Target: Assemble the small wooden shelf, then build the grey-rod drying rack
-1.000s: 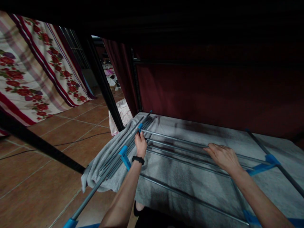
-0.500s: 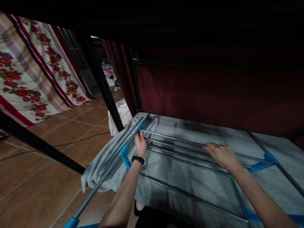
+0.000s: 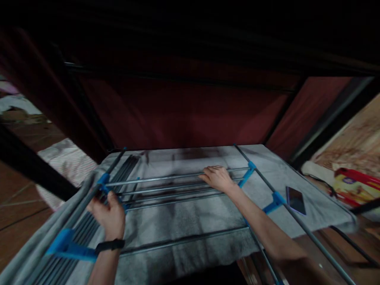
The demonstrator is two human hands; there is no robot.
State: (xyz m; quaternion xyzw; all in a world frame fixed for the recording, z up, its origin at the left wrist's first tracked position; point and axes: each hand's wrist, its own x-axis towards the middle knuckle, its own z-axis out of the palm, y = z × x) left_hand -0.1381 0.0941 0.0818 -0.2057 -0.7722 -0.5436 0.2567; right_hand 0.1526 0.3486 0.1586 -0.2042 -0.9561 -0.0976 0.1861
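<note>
A rack of grey metal tubes point(image 3: 166, 177) with blue plastic joints lies across a grey blanket. My left hand point(image 3: 108, 215), with a black band on the wrist, is closed at the rack's left end, just under a blue joint point(image 3: 103, 179); its fingertips are partly hidden and blurred. Over the top crossbar toward the right, my right hand point(image 3: 218, 178) curls its fingers on the tube. Another blue joint point(image 3: 251, 165) joins that bar to the right side tube. Beneath the left side lies a bundle of loose grey tubes point(image 3: 126, 171).
The blanket point(image 3: 190, 156) covers a bed with dark frame posts and a maroon curtain point(image 3: 190, 114) behind. A phone point(image 3: 296, 200) lies on the right part. Beyond the edge is a red and yellow package point(image 3: 356, 186). A striped cloth point(image 3: 67, 170) is at the left.
My view has swung to the right, bringing the phone and package into sight. Both hands stay at the rack, the right still on the top bar and the left by the left joint.
</note>
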